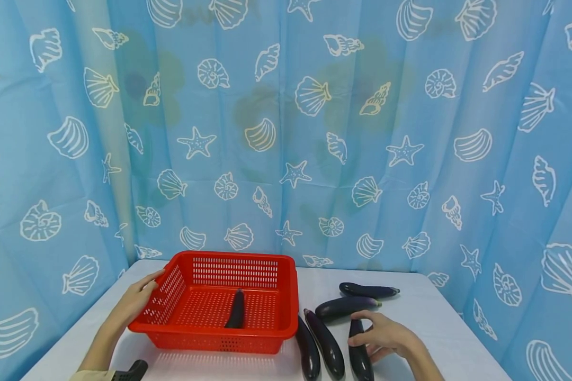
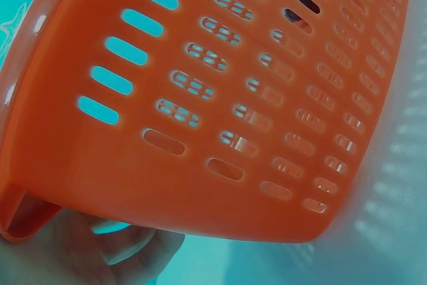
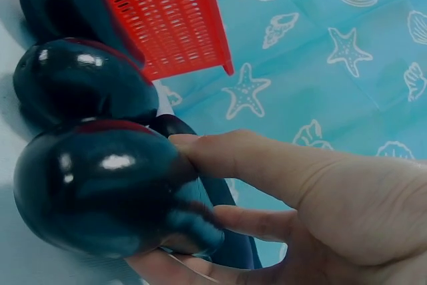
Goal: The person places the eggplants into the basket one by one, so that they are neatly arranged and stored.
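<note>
A red plastic basket (image 1: 219,341) with slotted walls stands on the table's left side, one eggplant (image 1: 237,309) lying inside. My left hand (image 1: 135,299) holds its left rim; in the left wrist view the fingers (image 2: 143,248) show beside the basket wall (image 2: 167,185), partly hidden by it. On the right, my right hand (image 1: 383,338) grips a dark eggplant (image 1: 360,362) lying on the table. In the right wrist view, the thumb (image 3: 227,155) and fingers stand on either side of this glossy eggplant (image 3: 100,191).
Two eggplants, one nearer the basket (image 1: 307,349) and one beside it (image 1: 328,346), lie left of the right hand. Behind them are another eggplant (image 1: 345,307) and a farther one (image 1: 368,290). A blue shell-patterned curtain (image 1: 286,132) surrounds the white table (image 1: 438,301).
</note>
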A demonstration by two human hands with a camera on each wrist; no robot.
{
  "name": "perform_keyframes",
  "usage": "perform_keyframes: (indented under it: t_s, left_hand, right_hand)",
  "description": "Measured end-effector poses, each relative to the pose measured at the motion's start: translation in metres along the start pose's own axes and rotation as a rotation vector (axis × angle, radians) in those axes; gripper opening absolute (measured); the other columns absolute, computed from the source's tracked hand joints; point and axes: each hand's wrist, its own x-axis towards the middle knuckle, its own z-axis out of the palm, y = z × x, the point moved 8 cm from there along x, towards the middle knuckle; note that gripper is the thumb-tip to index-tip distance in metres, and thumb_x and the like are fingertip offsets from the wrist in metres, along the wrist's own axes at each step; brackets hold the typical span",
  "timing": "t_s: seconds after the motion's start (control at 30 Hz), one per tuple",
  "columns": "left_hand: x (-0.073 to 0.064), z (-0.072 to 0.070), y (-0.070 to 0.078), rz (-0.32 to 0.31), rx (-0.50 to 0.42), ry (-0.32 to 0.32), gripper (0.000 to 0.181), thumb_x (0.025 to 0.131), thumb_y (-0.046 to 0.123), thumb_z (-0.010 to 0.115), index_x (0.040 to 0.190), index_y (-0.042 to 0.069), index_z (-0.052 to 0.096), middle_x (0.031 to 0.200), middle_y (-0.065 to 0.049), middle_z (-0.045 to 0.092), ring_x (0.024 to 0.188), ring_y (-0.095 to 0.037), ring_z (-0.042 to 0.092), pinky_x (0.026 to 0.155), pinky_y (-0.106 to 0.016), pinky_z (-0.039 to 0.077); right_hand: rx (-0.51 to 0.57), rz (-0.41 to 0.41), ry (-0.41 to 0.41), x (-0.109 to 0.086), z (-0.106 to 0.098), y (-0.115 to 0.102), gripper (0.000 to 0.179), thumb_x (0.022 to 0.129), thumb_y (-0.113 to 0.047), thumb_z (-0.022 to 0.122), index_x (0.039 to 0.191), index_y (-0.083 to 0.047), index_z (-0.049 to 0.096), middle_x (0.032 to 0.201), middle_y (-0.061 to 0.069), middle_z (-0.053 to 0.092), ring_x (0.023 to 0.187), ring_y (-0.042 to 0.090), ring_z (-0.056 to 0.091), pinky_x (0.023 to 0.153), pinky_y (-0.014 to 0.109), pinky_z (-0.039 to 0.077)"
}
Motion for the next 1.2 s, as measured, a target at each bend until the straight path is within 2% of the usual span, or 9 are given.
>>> perform_keyframes:
  t_s: [0.4, 0.83, 1.2]
  left_hand:
    - [-0.001, 0.0, 0.002, 0.003, 0.007, -0.004, 0.054, 0.106, 0.029, 0.03, 0.156, 0.008, 0.024, 0.148, -0.034, 0.037, 0.099, -0.024, 0.065, 0.075, -0.038, 0.062]
    - [-0.003, -0.001, 0.0, 0.002, 0.02, 0.003, 0.054, 0.106, 0.029, 0.031, 0.156, 0.008, 0.024, 0.147, -0.035, 0.037, 0.095, -0.022, 0.064, 0.074, -0.036, 0.062]
    - [-0.001, 0.0, 0.0, -0.005, 0.019, 0.004, 0.055, 0.106, 0.031, 0.031, 0.156, 0.009, 0.023, 0.147, -0.035, 0.037, 0.096, -0.022, 0.065, 0.074, -0.037, 0.062]
  right_hand:
    - [0.016, -0.017, -0.004, -0.004, -0.01, -0.005, 0.074, 0.081, -0.025, 0.078, 0.144, -0.006, 0.043, 0.102, 0.019, 0.065, 0.079, 0.027, 0.067, 0.068, 0.044, 0.061]
    - [0.062, -0.117, -0.036, -0.001, -0.013, -0.014, 0.077, 0.084, -0.026, 0.077, 0.147, -0.005, 0.038, 0.107, 0.022, 0.062, 0.083, 0.027, 0.067, 0.071, 0.046, 0.061]
    - [0.064, -0.147, 0.018, 0.003, -0.016, -0.017, 0.073, 0.084, -0.025, 0.076, 0.147, -0.009, 0.041, 0.109, 0.02, 0.063, 0.085, 0.025, 0.066, 0.071, 0.045, 0.061]
